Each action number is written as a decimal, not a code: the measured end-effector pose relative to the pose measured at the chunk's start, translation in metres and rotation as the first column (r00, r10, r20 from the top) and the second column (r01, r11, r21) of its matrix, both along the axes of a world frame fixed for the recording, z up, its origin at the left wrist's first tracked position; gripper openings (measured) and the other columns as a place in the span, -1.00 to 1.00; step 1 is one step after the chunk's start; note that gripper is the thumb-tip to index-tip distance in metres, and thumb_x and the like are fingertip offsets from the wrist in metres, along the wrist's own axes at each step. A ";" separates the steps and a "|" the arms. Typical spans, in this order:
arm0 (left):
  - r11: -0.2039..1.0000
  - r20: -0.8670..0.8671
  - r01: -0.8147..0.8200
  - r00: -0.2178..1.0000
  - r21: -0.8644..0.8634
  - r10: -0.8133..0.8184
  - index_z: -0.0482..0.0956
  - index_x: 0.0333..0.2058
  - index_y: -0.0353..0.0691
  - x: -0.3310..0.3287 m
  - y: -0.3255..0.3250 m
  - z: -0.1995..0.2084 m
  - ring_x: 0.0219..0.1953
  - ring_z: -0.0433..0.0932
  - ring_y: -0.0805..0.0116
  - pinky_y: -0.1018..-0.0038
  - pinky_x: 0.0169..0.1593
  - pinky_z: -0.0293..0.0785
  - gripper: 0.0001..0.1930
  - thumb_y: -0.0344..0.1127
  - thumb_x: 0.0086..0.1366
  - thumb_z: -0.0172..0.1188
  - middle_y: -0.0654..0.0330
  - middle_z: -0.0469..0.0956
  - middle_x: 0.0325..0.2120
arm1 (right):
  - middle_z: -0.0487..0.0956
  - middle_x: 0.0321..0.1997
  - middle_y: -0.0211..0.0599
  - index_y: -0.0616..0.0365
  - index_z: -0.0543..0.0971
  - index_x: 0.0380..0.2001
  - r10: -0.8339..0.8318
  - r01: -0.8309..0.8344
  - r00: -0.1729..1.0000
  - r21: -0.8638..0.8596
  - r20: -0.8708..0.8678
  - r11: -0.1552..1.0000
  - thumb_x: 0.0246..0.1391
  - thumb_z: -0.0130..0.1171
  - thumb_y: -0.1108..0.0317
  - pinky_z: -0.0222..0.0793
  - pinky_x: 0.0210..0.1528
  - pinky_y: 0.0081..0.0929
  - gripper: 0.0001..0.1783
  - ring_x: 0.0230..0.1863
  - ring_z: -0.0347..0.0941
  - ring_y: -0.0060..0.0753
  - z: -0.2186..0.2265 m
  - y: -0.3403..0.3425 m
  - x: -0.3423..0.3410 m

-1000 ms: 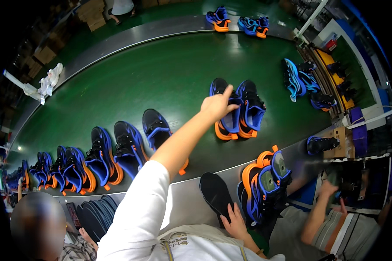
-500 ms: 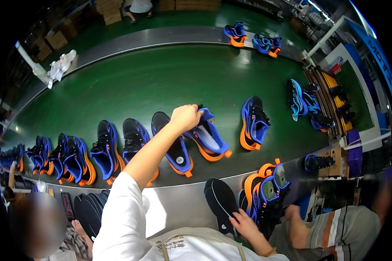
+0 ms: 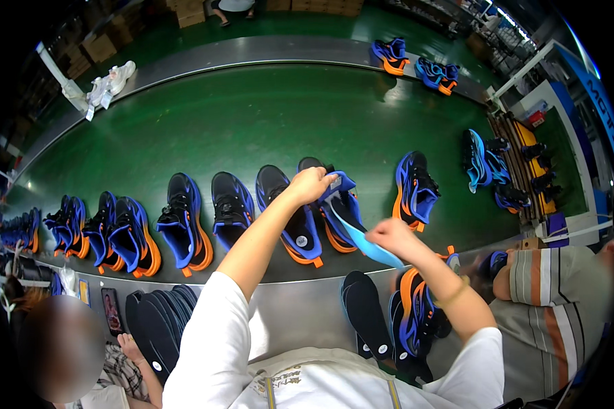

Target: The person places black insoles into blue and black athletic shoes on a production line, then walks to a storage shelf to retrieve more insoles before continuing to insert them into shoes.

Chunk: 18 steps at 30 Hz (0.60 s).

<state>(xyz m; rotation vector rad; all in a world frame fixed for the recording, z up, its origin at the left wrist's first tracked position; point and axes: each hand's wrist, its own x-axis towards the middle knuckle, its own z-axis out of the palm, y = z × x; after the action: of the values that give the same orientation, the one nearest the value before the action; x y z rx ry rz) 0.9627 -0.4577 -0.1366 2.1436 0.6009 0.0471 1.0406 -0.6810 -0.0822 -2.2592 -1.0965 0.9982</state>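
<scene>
My left hand (image 3: 312,185) pinches the tongue of a black and blue sneaker (image 3: 339,235) with an orange sole, holding its opening wide on the green belt. In my right hand (image 3: 394,238) is an insole (image 3: 378,254) with a light-blue underside, gripped near its heel end. Its front part reaches into the sneaker, so the toe end is hidden. Close to my right forearm, more black insoles (image 3: 366,310) lie on the metal ledge. Beside them stand sneakers (image 3: 411,313), partly covered by my arm. To the left of the held sneaker is one with an insole inside (image 3: 299,240).
Several matching sneakers (image 3: 186,225) line the green belt (image 3: 218,116) to the left, and one sneaker (image 3: 415,185) stands to the right. A stack of black insoles (image 3: 158,324) and a phone (image 3: 112,310) are on the near ledge. People sit close on both sides.
My right hand has lifted an insole off the ledge and brought it up to the sneaker's opening. My left hand still holds the tongue. The view has shifted a little.
</scene>
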 end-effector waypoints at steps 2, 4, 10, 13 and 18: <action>1.000 0.017 0.012 1.000 0.029 -0.013 0.46 -0.49 -0.38 0.003 0.001 -0.006 -0.43 0.49 0.07 0.27 -0.31 0.34 -0.55 0.00 0.20 -0.01 -0.09 0.48 -0.56 | 0.49 -0.63 -0.02 0.31 0.54 -0.64 0.094 -0.124 0.948 0.083 0.303 0.989 -0.14 -0.02 0.37 0.39 -0.35 -0.29 -0.76 -0.55 0.46 -0.10 -0.039 0.034 -0.004; 0.998 0.037 0.033 0.999 0.048 -0.035 0.46 -0.49 -0.37 0.009 -0.001 -0.010 -0.44 0.48 0.07 0.27 -0.32 0.34 -0.55 0.00 0.20 -0.01 -0.08 0.48 -0.57 | 0.49 -0.33 0.06 0.31 0.53 -0.56 0.023 -0.054 0.883 0.052 0.470 0.997 -0.11 0.05 0.28 0.37 -0.21 -0.28 -0.74 -0.33 0.43 0.05 -0.079 0.059 -0.011; 1.000 0.029 0.021 0.999 0.000 -0.021 0.45 -0.49 -0.36 0.008 0.002 -0.015 -0.42 0.48 0.06 0.27 -0.31 0.35 -0.57 -0.02 0.22 -0.03 -0.08 0.48 -0.55 | 0.27 0.00 0.13 0.31 0.52 -0.39 0.052 -0.243 0.651 0.142 0.757 0.960 -0.10 0.09 0.17 0.35 -0.15 -0.15 -0.64 -0.10 0.35 0.00 -0.100 0.056 -0.020; 1.000 0.043 -0.024 0.999 -0.008 0.025 0.47 -0.37 -0.38 0.005 0.002 -0.019 -0.36 0.50 0.04 0.28 -0.26 0.37 -0.56 -0.01 0.21 -0.04 -0.09 0.50 -0.50 | 0.35 -0.05 0.13 0.33 0.53 -0.38 0.223 -0.172 0.673 -0.144 0.705 0.975 -0.14 0.12 0.11 0.37 -0.14 -0.22 -0.57 -0.15 0.40 -0.06 -0.050 0.055 -0.037; 0.993 0.037 -0.082 0.996 -0.090 0.086 0.49 -0.31 -0.41 0.010 -0.004 -0.018 -0.21 0.47 -0.07 0.22 -0.12 0.35 -0.52 0.01 0.18 -0.04 -0.18 0.50 -0.37 | 0.47 -0.22 0.11 0.33 0.56 -0.43 0.409 -0.232 0.825 -0.427 0.390 0.874 -0.14 0.09 0.23 0.38 -0.14 -0.24 -0.67 -0.23 0.45 -0.03 -0.048 0.063 -0.013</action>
<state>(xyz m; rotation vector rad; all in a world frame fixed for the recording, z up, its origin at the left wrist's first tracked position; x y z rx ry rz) 0.9732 -0.4616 -0.1545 2.0265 0.6568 0.1085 1.0279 -0.6183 -0.1306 -2.7739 -1.6733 0.8450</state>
